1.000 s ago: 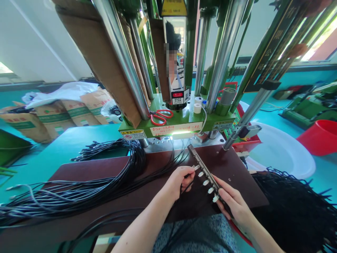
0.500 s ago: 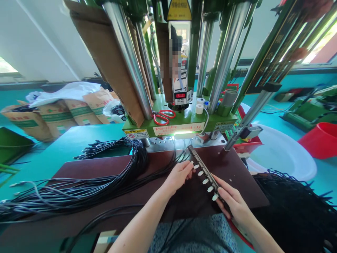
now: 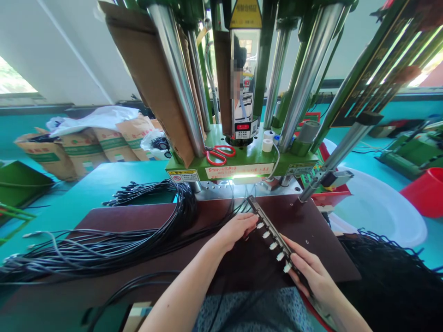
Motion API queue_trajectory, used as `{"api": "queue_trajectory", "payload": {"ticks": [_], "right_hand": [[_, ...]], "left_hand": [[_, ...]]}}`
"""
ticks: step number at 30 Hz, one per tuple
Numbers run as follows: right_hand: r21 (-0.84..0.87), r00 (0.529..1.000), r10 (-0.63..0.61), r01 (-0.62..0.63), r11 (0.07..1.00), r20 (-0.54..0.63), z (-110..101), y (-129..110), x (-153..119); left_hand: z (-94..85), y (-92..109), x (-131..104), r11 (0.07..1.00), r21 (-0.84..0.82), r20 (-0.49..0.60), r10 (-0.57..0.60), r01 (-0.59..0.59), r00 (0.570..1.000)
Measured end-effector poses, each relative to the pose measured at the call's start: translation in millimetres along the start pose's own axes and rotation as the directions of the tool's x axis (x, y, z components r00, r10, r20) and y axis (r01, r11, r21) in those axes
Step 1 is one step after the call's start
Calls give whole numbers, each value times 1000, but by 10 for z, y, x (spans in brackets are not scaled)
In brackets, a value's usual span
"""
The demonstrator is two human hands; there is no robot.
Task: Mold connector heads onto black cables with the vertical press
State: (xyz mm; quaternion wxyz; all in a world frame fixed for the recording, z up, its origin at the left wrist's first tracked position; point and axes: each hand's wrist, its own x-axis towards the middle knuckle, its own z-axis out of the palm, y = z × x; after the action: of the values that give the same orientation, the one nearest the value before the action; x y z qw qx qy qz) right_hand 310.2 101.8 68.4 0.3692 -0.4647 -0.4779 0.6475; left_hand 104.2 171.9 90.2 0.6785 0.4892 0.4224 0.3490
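My right hand (image 3: 310,266) is wrapped round the lower end of a long, narrow metal bar (image 3: 269,224), which slants across the board. Several small white-tipped cable connectors (image 3: 273,246) stick out in a row along the bar's left side. At its upper part, my left hand (image 3: 239,228) has fingers pinched together against the bar's edge. They cover the topmost connector, whose tip is hidden now. Thin black cables hang from the bar towards my lap, dark and hard to follow.
A green press (image 3: 242,159) with steel columns stands ahead, red-handled scissors (image 3: 220,155) on its ledge. Bundled black cables (image 3: 131,246) cover the left of the brown board (image 3: 332,251). More black cables (image 3: 387,281) are piled at right, near a white round tub (image 3: 377,203).
My left fingers have moved onto the topmost connector, covering its white tip. The bar stays in my right hand at much the same slant. The whole view has shifted slightly.
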Motion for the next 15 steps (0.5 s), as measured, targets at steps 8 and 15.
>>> {"api": "queue_trajectory", "payload": {"ticks": [8,15], "right_hand": [[-148,999,-24,30,988,46,39,30,-4],[-105,999,-9,3,994,-53,66,13,10]], "left_hand": [[-31,-35,69,996,-8,-11,-86,86,996],[16,63,128,836,546,-126,25,49,992]]}}
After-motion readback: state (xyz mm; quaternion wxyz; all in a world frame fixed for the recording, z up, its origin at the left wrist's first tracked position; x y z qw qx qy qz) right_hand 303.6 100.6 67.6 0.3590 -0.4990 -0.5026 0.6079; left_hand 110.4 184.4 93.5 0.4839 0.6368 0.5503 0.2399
